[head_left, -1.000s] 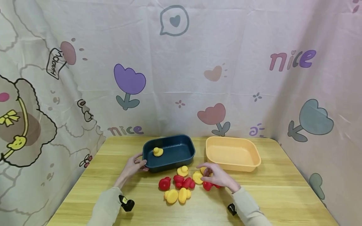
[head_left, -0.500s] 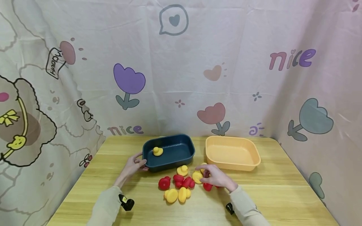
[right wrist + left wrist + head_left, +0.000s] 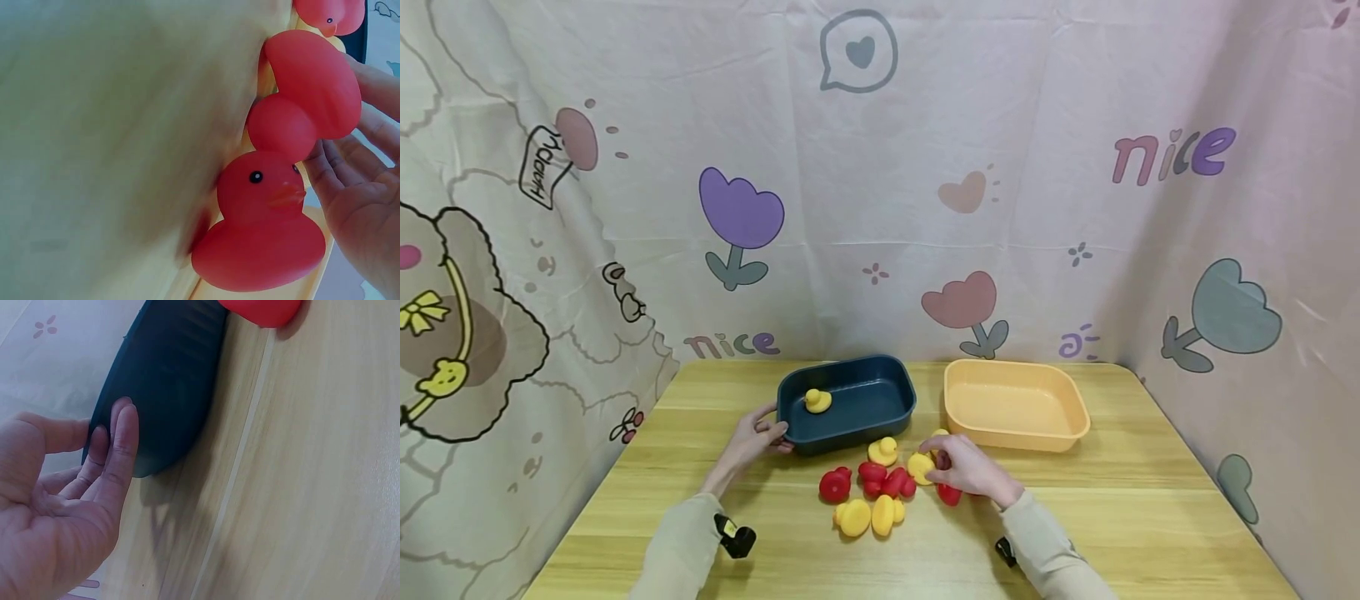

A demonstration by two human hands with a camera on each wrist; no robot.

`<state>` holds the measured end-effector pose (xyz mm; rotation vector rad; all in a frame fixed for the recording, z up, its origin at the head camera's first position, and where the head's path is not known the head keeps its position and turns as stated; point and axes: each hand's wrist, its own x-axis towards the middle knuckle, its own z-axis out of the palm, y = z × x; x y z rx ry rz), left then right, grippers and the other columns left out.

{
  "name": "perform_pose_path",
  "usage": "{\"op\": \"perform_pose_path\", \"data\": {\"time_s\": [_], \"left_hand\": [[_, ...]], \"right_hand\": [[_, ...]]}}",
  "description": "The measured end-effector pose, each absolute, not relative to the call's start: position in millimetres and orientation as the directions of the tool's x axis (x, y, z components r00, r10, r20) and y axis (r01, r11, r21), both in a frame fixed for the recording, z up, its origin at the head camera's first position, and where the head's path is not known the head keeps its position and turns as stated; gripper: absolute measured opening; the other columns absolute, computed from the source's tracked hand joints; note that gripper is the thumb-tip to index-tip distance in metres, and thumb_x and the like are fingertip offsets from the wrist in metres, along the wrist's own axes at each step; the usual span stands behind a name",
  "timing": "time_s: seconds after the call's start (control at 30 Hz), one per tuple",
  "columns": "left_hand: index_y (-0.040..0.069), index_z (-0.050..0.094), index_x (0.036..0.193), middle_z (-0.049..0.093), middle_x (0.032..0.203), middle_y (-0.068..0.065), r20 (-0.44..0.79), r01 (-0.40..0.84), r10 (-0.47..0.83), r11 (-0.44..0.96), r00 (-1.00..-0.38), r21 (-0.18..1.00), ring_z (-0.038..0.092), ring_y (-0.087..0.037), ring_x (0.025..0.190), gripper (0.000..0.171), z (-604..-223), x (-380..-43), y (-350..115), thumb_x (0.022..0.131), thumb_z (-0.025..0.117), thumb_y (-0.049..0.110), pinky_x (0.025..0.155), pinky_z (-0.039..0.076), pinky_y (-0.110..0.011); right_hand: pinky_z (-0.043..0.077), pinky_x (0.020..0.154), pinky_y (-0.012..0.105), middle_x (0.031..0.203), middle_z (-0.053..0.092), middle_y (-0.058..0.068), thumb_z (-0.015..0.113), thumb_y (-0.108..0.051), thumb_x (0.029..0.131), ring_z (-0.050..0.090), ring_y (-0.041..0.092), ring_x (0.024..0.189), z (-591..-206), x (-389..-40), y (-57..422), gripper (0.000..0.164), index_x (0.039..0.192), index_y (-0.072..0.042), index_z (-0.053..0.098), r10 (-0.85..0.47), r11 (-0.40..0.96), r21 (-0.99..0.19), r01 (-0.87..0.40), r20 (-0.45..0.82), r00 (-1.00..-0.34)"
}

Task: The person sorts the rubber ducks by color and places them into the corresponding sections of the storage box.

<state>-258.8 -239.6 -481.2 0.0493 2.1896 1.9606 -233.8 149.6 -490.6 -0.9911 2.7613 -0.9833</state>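
A dark blue tray (image 3: 850,437) stands at the back left of the table with one yellow rubber duck (image 3: 817,402) in it. My left hand (image 3: 756,437) grips its left end, thumb over the rim and fingers outside; the left wrist view shows this hand (image 3: 69,512) close to the wall. In front of the trays lie several red and yellow rubber ducks. My right hand (image 3: 967,465) pinches a yellow rubber duck (image 3: 919,469) between thumb and forefinger. In the right wrist view, red ducks (image 3: 269,244) partly hide the right hand (image 3: 365,200).
A light orange tray (image 3: 1015,437) stands at the back right. Near the middle front lie two yellow ducks (image 3: 853,517) on their sides and a red duck (image 3: 835,485). Another yellow duck (image 3: 882,451) sits close to the blue tray. A patterned cloth (image 3: 850,208) hangs behind the table.
My right hand has come down a little, and its thumb and forefinger have closed in on the yellow duck. My left hand keeps its grip on the blue tray.
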Motion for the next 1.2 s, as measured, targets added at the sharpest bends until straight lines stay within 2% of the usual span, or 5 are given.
{"op": "perform_pose_path", "data": {"time_s": [0.37,0.67,0.87,1.0,1.2], "left_hand": [[-0.012,0.016,0.156,0.068,0.092,-0.014,-0.119,-0.099,0.150,0.134,-0.981,0.986,0.072,-0.009,0.073,0.063,-482.1,-259.4,-239.3,0.103,0.049,-0.001,0.074,0.064,-0.029],[-0.012,0.018,0.155,0.069,0.092,-0.015,-0.111,-0.090,0.154,0.137,-0.982,0.986,0.072,-0.010,0.072,0.062,-481.8,-259.3,-239.1,0.102,0.049,0.000,0.074,0.065,-0.030],[-0.013,0.018,0.154,0.069,0.093,-0.018,-0.111,-0.090,0.155,0.138,-0.982,0.986,0.072,-0.011,0.072,0.062,-482.4,-258.7,-238.3,0.102,0.049,-0.001,0.073,0.065,-0.030],[-0.012,0.019,0.155,0.069,0.093,-0.016,-0.111,-0.089,0.152,0.143,-0.982,0.986,0.072,-0.011,0.072,0.061,-482.6,-258.9,-238.9,0.102,0.049,-0.001,0.074,0.065,-0.031],[-0.011,0.019,0.155,0.069,0.093,-0.016,-0.108,-0.085,0.156,0.144,-0.982,0.986,0.072,-0.010,0.073,0.061,-483.1,-259.7,-239.6,0.103,0.050,0.001,0.074,0.065,-0.031]], "right_hand": [[0.041,0.053,0.015,0.069,0.058,-0.002,0.078,-0.007,0.083,0.045,-0.001,0.058,-491.8,-231.3,142.6,0.021,0.102,-0.004,0.068,-0.532,0.641,-0.569,-0.516,0.156,-0.833],[0.040,0.053,0.017,0.076,0.061,0.006,0.079,-0.007,0.084,0.045,0.003,0.061,-490.5,-229.6,139.0,0.022,0.103,-0.003,0.067,-0.516,0.640,-0.582,-0.502,0.159,-0.842],[0.048,0.062,0.019,0.086,0.065,0.004,0.079,-0.008,0.083,0.053,0.009,0.070,-489.3,-229.8,139.4,0.027,0.108,-0.003,0.068,-0.508,0.639,-0.580,-0.506,0.177,-0.843],[0.056,0.070,0.025,0.099,0.070,0.010,0.079,-0.006,0.083,0.059,0.015,0.077,-488.4,-231.8,140.7,0.033,0.113,0.003,0.068,-0.515,0.608,-0.599,-0.521,0.201,-0.833],[0.060,0.074,0.028,0.109,0.069,0.015,0.078,-0.006,0.084,0.062,0.019,0.080,-484.2,-233.5,141.1,0.035,0.115,0.004,0.067,-0.518,0.576,-0.621,-0.531,0.226,-0.825]]}}
